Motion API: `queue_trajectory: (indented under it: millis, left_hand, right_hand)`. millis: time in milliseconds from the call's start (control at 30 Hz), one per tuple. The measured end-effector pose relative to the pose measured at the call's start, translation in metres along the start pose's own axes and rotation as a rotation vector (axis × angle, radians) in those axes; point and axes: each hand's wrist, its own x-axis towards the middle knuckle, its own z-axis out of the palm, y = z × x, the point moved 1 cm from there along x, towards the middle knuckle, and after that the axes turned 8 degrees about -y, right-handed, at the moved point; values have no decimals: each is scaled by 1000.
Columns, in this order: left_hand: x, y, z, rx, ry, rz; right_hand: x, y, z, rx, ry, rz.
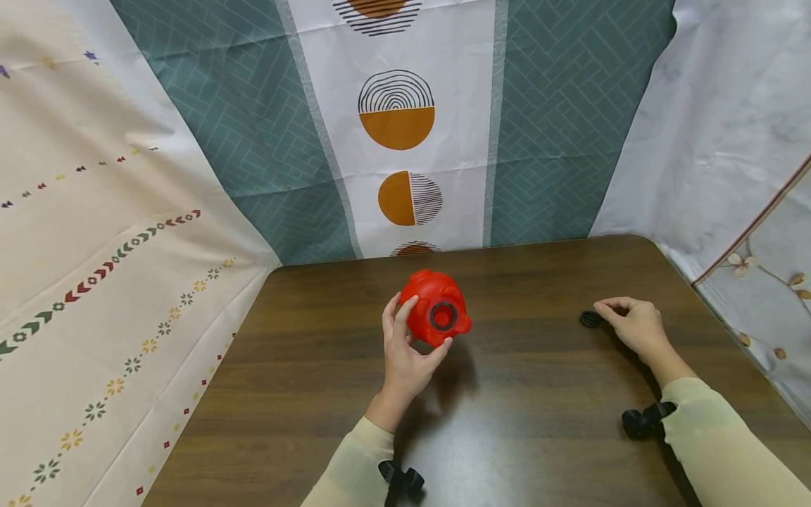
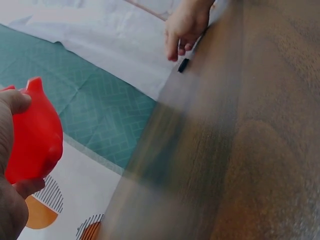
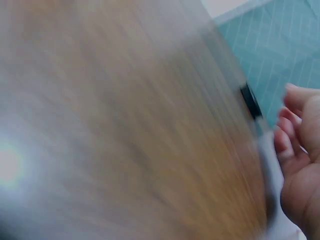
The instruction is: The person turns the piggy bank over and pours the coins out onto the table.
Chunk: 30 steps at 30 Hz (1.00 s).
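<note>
My left hand holds a red piggy bank above the table, thumb below and fingers along its side. Its underside faces me, showing a round hole with a black ring about it. In the left wrist view the rounded body of the piggy bank and a pointed ear show beside the hand. At the right, a round black cap lies on the table. My right hand hovers beside the cap, fingers loosely bent and holding nothing; the right wrist view shows a small gap between fingertips and cap.
The brown wooden table reaches back to a green and white patterned cloth. A cream cloth hangs at the left, a whitish one at the right. Black straps with small devices sit on both wrists.
</note>
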Motion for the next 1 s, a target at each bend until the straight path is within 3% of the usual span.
queue_trajectory:
  millis: [133, 233, 400, 567, 700, 800, 1000]
  left_hand:
    - [0, -1, 1, -11, -12, -6]
    - [1, -3, 2, -17, -25, -10]
    - [4, -7, 5, -38, -47, -34]
    - [7, -11, 9, -59, -86, -58]
    - [13, -13, 12, -71, -124, -44]
    - [19, -14, 14, -106, -165, -29]
    - [27, -14, 17, -137, -269, -49]
  right_hand:
    - [-7, -19, 6, 69, 150, -21]
    - [-10, -43, 14, 151, 148, -93]
    - [-11, -87, 31, 322, -52, -168]
    - [-13, -135, 47, 537, -307, -141]
    - [-15, -168, 59, 629, -460, -112]
    - [-17, -186, 66, 668, -514, -94]
    - [-19, -200, 78, 750, -492, -52]
